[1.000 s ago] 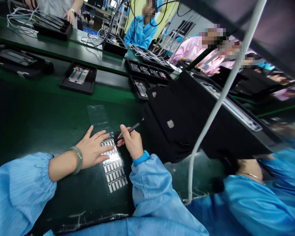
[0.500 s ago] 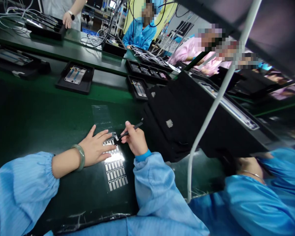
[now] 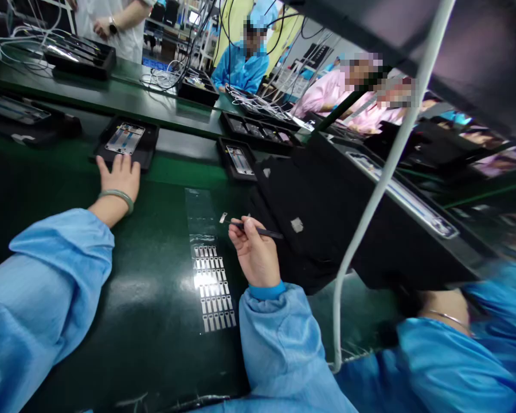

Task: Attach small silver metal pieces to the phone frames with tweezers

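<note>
My right hand (image 3: pixel 257 252) grips dark tweezers (image 3: pixel 262 231), and a small pale sticker (image 3: pixel 223 218) with a slot at one end hangs at their tip. To the left of that hand, a clear sheet (image 3: pixel 204 229) lies on the green table, its lower part carrying several rows of matching stickers (image 3: pixel 215 289). My left hand (image 3: pixel 119 180), with a bangle on the wrist, reaches to the near edge of a black tray (image 3: pixel 143 155), fingers spread. In this tray sits a metal phone frame (image 3: pixel 125 137) with blue strips.
Another black tray (image 3: pixel 229 167) with a phone frame stands at the back, right of centre. Stacked black trays (image 3: pixel 284 201) lie right of my right hand. A white cable (image 3: pixel 365 212) hangs down across the right side. A co-worker's blue sleeve (image 3: pixel 451 364) is at the lower right.
My left hand has left the clear sheet and moved up and left to the tray. My right hand has lifted a sticker away from the sheet with the tweezers, moving right.
</note>
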The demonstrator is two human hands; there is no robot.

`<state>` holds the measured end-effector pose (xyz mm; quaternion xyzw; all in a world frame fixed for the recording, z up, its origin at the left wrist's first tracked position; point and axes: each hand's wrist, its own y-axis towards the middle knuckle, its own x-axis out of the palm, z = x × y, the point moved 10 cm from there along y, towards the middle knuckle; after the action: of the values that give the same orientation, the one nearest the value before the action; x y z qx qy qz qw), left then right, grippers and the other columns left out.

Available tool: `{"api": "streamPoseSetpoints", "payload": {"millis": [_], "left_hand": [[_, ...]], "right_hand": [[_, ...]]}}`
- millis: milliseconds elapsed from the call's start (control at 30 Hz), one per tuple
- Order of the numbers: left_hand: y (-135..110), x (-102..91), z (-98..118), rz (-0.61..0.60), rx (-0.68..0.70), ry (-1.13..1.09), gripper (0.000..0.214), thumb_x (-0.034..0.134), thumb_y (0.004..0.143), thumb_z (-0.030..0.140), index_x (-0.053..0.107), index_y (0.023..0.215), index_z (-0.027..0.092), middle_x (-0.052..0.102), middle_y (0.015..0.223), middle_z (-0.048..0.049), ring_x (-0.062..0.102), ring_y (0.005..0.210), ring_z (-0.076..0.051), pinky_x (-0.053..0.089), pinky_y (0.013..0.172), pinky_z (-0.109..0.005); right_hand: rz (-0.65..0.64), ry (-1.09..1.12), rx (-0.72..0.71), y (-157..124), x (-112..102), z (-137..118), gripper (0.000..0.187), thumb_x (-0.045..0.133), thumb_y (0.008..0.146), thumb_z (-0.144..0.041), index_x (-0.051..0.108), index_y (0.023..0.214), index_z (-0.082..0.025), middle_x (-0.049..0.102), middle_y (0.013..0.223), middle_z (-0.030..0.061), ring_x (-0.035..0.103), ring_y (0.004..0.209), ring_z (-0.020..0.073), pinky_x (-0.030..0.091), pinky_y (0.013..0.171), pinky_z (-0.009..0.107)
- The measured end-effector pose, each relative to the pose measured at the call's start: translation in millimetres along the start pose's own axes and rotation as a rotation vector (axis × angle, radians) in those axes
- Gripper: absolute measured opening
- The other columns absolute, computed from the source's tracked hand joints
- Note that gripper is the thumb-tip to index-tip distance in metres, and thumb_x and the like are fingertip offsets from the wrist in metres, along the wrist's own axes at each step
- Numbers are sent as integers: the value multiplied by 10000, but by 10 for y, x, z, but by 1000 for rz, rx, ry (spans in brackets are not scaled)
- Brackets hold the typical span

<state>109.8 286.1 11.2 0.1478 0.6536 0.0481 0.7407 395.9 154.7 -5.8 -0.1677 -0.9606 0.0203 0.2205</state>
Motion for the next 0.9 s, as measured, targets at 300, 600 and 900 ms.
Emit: {"api": "streamPoseSetpoints", "payload": {"millis": [300,600,900], "left_hand": [[213,-164,-430,-87,65,170,260,502,893,308,580,1091,160,579,1155,-87,528,1106,-242,367,976,-518],[-1620,-590,379,-266,527,78,329,410,834,50,649,965,233,644,919,-37,585,824,-187,396,729,-338],[-2621,-792,708,-482,508,-508,152,507,873,305,627,952,258,675,835,18,617,755,-159,469,744,-289]], "right_hand": [[-22,26,25,-21,78,75,261,818,619,-316,695,810,-188,723,841,9,678,729,82,571,658,146],[-45,-112,67,-196,312,115,314,802,645,-285,678,920,-196,720,747,14,653,582,78,544,552,155],[-373,-215,220,-735,1140,359,237,798,654,-310,691,823,-181,722,703,11,660,532,90,547,524,161]]}}
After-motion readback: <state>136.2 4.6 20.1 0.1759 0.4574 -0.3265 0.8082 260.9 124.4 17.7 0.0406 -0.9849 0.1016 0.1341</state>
